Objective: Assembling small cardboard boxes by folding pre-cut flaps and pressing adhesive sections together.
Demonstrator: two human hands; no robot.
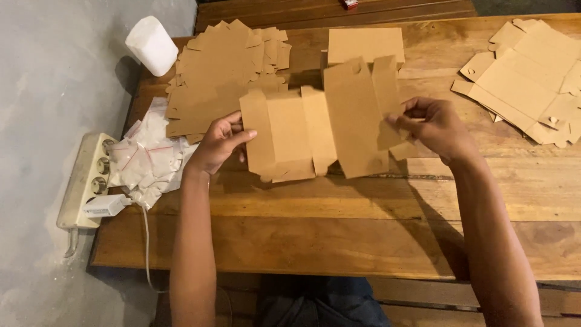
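Two hands on one flat brown cardboard box blank (321, 130), held just above the middle of the wooden worktop (339, 230). Plain, matte kraft board, unprinted, creased into upright panels with small tabs and notches along the edges; left part partly folded, right part taller and still flat. Left hand (219, 145) at the blank's left edge, fingers (233, 120) clamped on it, thumb in front. Right hand (437, 128) at the right edge, fingers (407, 118) pinched together on a narrow side flap.

Far left, off the worktop's edge, a white power strip (82, 181) with round sockets and a white plug adapter (104, 206), cable hanging down toward the grey concrete floor (42, 79). Beside it, on the worktop's left end, a heap of small clear plastic zip bags (148, 158), glossy and crinkled, with thin red lines at the seals. Farther off, a white cylindrical roll (152, 45), tilted, at the far left corner. Next to it a fanned stack of flat blanks (221, 72), same brown board, edges jagged with tabs. Far centre, just behind the held blank, one assembled box (366, 45), rectangular, closed. Far right, another loose pile of flat blanks (532, 79), overlapping. Worktop of broad, grained planks, warm brown, a dark gap running between two boards.
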